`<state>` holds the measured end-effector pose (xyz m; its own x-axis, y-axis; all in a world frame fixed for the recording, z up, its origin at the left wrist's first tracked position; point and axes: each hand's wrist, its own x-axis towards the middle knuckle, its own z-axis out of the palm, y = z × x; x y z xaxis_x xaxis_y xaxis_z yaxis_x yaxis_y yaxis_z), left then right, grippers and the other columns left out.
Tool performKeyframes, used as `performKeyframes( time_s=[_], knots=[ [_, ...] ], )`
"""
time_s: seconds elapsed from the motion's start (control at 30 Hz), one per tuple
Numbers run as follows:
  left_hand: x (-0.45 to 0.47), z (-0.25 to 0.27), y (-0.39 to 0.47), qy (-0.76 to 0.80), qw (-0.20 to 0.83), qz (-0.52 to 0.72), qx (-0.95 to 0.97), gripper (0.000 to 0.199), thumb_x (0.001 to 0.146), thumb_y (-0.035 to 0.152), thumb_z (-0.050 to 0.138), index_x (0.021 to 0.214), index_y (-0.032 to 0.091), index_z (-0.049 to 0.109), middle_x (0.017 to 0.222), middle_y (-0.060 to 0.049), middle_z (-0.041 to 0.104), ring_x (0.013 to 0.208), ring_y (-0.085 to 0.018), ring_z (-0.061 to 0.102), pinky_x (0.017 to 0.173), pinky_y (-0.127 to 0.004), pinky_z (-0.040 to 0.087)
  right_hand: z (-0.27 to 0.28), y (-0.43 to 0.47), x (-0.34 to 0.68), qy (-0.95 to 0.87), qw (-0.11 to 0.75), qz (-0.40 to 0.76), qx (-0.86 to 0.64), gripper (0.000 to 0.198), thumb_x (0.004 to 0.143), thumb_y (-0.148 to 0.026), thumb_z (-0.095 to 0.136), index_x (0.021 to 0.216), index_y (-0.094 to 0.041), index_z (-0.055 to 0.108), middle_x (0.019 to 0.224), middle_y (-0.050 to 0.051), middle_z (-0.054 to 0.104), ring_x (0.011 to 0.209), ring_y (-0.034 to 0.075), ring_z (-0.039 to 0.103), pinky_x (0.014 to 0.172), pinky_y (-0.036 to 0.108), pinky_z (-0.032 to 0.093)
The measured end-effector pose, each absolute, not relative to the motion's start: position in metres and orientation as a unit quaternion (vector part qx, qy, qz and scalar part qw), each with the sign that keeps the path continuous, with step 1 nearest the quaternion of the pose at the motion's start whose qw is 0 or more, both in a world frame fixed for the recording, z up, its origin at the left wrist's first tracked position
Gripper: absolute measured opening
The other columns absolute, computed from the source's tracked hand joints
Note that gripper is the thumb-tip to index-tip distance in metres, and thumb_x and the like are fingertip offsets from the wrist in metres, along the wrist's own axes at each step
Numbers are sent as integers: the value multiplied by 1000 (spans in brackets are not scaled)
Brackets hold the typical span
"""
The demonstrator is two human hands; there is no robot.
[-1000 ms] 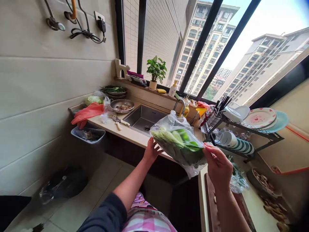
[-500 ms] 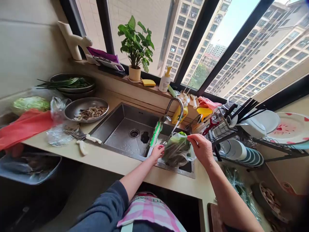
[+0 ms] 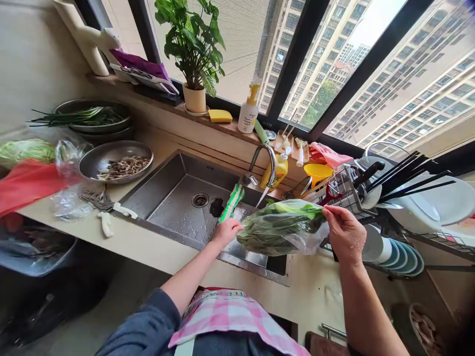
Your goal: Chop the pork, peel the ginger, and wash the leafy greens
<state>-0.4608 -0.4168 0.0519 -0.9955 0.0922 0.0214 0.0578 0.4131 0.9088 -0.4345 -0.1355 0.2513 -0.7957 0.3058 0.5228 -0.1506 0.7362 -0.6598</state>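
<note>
A clear plastic bag of leafy greens is stretched sideways over the right part of the steel sink. My left hand pinches its left end, fingers closed. The right end is gripped between thumb and fingers of my right hand, which is wet with drops. Just behind the bag, a thin stream runs from the curved tap. A green-and-white scrubbing strip lies on the sink divider, beyond my left hand.
Left of the sink are a steel pan of sliced food, scissors and a red bag. A loaded dish rack stands at the right. The sill holds a potted plant, sponge and pump bottle.
The bag of greens has gone from hanging bunched to stretched out lengthwise. My right hand has moved right with one end, and my left hand has shifted slightly left. The view has tilted.
</note>
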Motion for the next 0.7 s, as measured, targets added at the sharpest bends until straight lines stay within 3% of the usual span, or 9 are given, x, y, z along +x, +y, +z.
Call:
performKeyframes(
  time_s=[0.2, 0.3, 0.43, 0.5, 0.6, 0.7],
  knots=[
    [-481, 130, -393, 852, -65, 492, 168, 20, 81, 31, 53, 67, 23, 64, 73, -3, 60, 75, -17, 53, 73, -28, 39, 166, -99, -431, -856, 289, 416, -106, 37, 76, -47, 58, 93, -14, 66, 85, 9, 68, 73, 18, 61, 69, 32, 49],
    [-492, 160, -364, 846, -64, 472, 240, 22, 83, 32, 51, 69, 21, 64, 73, -3, 59, 74, -17, 53, 72, -28, 40, 113, -104, -420, -855, 212, 466, -80, 44, 74, -48, 61, 102, -14, 63, 94, 12, 67, 80, 20, 63, 70, 35, 50],
    [-497, 199, -343, 830, -82, 470, 289, 23, 84, 30, 51, 68, 19, 63, 71, -2, 58, 71, -15, 53, 69, -26, 40, 59, -121, -411, -892, 151, 424, -38, 59, 63, -48, 70, 110, -14, 59, 108, 15, 63, 98, 27, 59, 81, 44, 48],
    [-496, 220, -341, 817, -104, 483, 297, 23, 84, 32, 52, 70, 18, 63, 71, -2, 59, 70, -14, 53, 68, -26, 41, 51, -129, -413, -897, 143, 418, -23, 55, 65, -47, 68, 108, -14, 60, 107, 15, 63, 98, 27, 59, 83, 43, 47],
    [-498, 242, -349, 821, -141, 475, 284, 26, 84, 37, 52, 73, 18, 64, 72, -2, 60, 70, -14, 53, 68, -26, 42, 66, -133, -422, -891, 134, 434, 23, 31, 78, -43, 55, 89, -16, 66, 92, 10, 67, 85, 22, 61, 75, 36, 48],
    [-512, 242, -367, 881, -136, 370, 261, 24, 82, 37, 54, 71, 19, 66, 70, -2, 61, 72, -16, 53, 69, -27, 41, 108, -126, -430, -878, 218, 427, -3, 30, 84, -39, 46, 79, -17, 66, 82, 7, 67, 78, 19, 61, 70, 32, 47]
  ],
)
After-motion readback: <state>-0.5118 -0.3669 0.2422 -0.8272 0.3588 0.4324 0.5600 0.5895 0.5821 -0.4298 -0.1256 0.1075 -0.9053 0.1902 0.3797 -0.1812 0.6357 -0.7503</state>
